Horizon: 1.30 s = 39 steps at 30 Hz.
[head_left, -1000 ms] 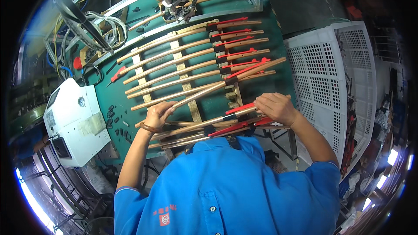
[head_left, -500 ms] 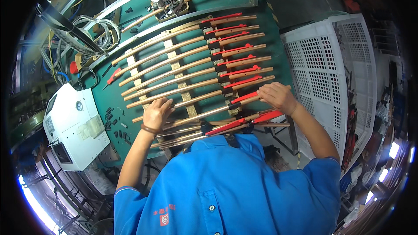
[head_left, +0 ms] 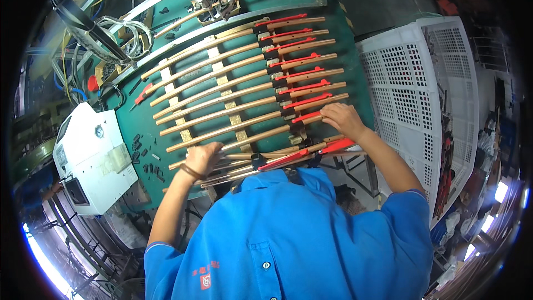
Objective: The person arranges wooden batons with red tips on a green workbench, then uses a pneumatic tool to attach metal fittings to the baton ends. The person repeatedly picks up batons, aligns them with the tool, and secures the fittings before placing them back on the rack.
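- White crate (head_left: 400, 94) is standing just beyond the right hand (head_left: 343, 119), on its outer side.
- White machine box (head_left: 94, 158) is sitting well to the left of the left hand (head_left: 204, 158); small black pieces (head_left: 147, 169) are lying between them.
- Ahead of both hands, a row of wooden rods (head_left: 222, 91) with red parts is resting on pale support strips (head_left: 239, 128) over the green table (head_left: 136, 125); a red-handled tool (head_left: 144, 93) is lying left of the row.
- A loose bundle of rods (head_left: 239, 178) is crowding the space between hands and blue shirt (head_left: 288, 222).
- The shirt is covering the table's near edge; the left hand is hiding part of the nearest rod (head_left: 261, 137), whose far-left end is hard to trace.
- This rod is lying between the hands, its long axis slanting rightward and away from the body, its red-part end pointing right.
- Right hand is curling partly closed over that end; left hand is bending loosely at the rod's left portion. Cannot tell how firmly either is gripping.
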### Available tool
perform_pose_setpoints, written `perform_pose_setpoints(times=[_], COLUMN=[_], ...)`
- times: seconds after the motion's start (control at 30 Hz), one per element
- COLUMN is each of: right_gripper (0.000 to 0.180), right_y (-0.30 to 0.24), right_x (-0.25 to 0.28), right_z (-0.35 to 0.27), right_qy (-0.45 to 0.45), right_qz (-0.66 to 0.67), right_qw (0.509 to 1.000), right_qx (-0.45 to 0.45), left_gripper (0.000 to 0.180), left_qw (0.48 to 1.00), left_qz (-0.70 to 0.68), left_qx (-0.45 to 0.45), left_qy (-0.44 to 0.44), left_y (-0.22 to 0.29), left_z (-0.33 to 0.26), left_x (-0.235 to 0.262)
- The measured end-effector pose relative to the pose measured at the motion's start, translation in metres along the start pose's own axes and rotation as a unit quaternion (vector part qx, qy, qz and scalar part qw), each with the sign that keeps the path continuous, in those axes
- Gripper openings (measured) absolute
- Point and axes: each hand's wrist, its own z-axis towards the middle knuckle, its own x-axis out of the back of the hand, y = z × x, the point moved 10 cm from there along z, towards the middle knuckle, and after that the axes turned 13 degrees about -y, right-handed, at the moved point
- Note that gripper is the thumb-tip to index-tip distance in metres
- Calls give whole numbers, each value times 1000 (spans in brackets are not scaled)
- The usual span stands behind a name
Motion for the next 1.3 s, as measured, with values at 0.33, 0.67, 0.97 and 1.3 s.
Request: perform_pose_setpoints(times=[0.33,0.67,0.97,1.3], right_gripper=[61,68,64,32], right_y=[-77,-49,-98,-87], right_x=[22,-23,21,-9], right_z=[-20,-42,-32,6], right_qy=[-114,-113,-34,-86], right_qz=[28,30,-72,37], right_qw=[993,990,997,991], right_qx=[-10,-77,1,99], left_gripper=[47,58,34,25], left_qw=[976,975,976,993], left_qz=[90,203,111,-54], left_qx=[-61,-73,-119,-3], left_qy=[188,56,146,104], left_y=[28,58,48,4], left_z=[-16,-30,-46,-72], left_x=[19,-63,-54,-32])
